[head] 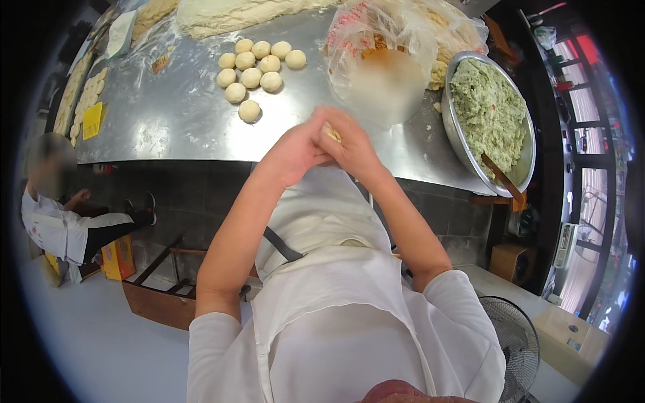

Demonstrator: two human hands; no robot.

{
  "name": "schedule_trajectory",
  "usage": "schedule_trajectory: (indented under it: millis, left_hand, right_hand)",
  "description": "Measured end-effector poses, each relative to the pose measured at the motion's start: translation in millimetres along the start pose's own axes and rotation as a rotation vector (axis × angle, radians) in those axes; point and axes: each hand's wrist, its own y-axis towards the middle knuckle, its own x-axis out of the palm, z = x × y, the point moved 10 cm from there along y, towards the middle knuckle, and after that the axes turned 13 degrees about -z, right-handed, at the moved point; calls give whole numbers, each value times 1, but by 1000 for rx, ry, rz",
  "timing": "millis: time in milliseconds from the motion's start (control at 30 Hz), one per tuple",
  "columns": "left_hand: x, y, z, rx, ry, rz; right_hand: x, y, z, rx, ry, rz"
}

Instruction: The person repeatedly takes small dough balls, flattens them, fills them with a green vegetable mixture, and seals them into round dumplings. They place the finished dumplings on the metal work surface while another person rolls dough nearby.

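Observation:
My left hand (301, 146) and my right hand (350, 138) are cupped together above the near edge of the steel table, closed on a piece of pale dough (331, 132) that shows between the fingers. Most of the piece is hidden. Ahead and to the left, several round dough balls (250, 78) sit grouped on the metal, the nearest one (249, 111) a little apart. Just beyond my hands is a clear plastic bag (347, 60) with an orange-brown crumbly filling (378, 45) in it. On the right stands a steel bowl (448, 108) of green-flecked filling (489, 111) with a wooden spatula (503, 179).
A large dough slab (242, 15) lies along the table's far side. Flattened dough pieces (90, 95) and a yellow plastic scraper (92, 121) are at the left end. A seated person (65, 221) is at far left, a wooden stool (161, 302) below, a fan (509, 337) at lower right.

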Motion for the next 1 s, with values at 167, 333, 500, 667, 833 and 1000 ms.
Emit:
schedule_trajectory:
  millis: [167,333,500,667,833,1000]
  left_hand:
    - [-8,2,-18,183,-225,-9]
    - [-19,7,-25,366,-88,122]
    - [-22,10,-28,292,-65,33]
    - [-7,21,-34,68,108,181]
    - [22,23,-21,254,-49,165]
    - [2,31,-35,271,-16,4]
  right_hand:
    - [3,0,20,275,343,99]
    - [8,5,6,85,120,23]
    - [-7,3,8,154,481,-103]
    - [-3,-8,29,294,388,-128]
    - [-25,-10,29,173,280,105]
    - [-18,-17,38,323,803,-123]
